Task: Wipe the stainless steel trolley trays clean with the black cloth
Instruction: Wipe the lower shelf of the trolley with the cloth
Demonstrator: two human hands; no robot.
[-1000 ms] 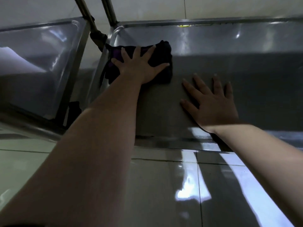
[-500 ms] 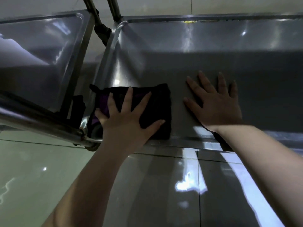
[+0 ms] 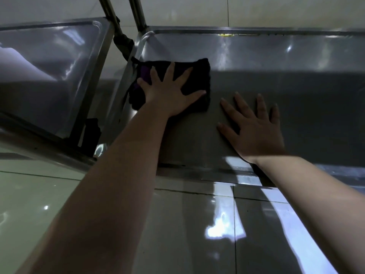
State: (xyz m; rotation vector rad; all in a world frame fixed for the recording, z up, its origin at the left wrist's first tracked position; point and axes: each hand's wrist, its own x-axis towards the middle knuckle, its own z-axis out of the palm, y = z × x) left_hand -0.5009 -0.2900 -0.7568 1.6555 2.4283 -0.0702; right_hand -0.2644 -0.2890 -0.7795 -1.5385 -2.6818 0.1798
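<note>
A stainless steel trolley tray (image 3: 296, 91) fills the middle and right of the head view. The black cloth (image 3: 199, 76), folded flat with a purple patch at its left, lies near the tray's far left corner. My left hand (image 3: 169, 91) presses on the cloth with fingers spread straight. My right hand (image 3: 254, 127) rests flat on the bare tray floor just right of the cloth, fingers straight and apart, holding nothing.
A second steel tray (image 3: 49, 72) stands to the left on another trolley. Two upright posts (image 3: 136, 12) rise between the trays, and a dark caster (image 3: 91, 133) shows below. Glossy floor tiles (image 3: 197, 234) lie in front of the tray's near rim.
My left hand pulled the cloth toward the near rim, then pushed it back toward the far left corner. My right hand has stayed planted on the tray.
</note>
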